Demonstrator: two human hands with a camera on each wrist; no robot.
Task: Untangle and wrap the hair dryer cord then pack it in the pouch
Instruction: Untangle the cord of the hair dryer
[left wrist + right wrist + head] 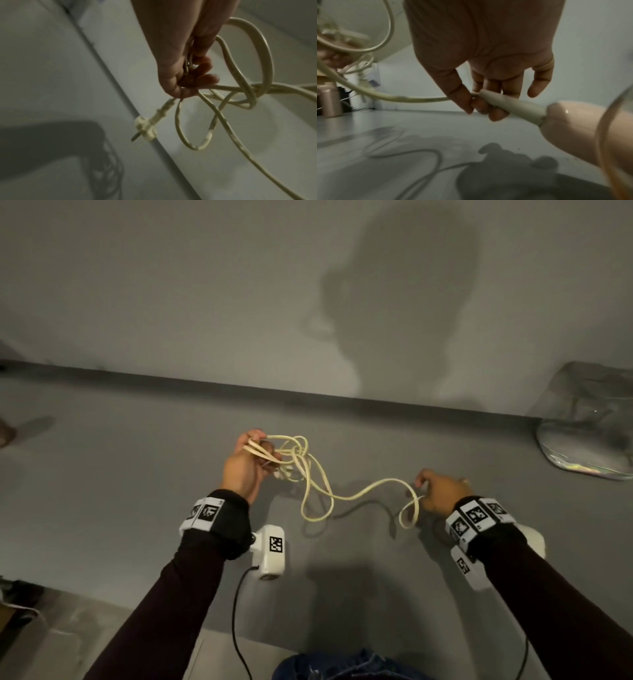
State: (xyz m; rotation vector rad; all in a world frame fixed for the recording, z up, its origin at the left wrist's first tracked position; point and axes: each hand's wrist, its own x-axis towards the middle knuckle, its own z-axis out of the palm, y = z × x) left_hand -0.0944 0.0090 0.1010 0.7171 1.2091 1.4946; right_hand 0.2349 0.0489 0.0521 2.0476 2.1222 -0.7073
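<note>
A cream cord (322,484) hangs in tangled loops above the grey table (137,474). My left hand (251,460) grips several loops of it, raised over the table; in the left wrist view the cord (240,94) crosses itself beside my left hand (185,81) and its plug (145,128) dangles below. My right hand (433,491) pinches the cord where it enters the dryer. In the right wrist view my right hand (481,104) holds the grey strain relief (510,106) of the pink hair dryer (573,128). A silvery pouch (585,422) lies at the far right.
A wall (205,285) rises behind the table's back edge. A rose-gold cylinder (329,101) stands at the far left in the right wrist view. Black cables from my wrist cameras hang near the table's front edge (236,628).
</note>
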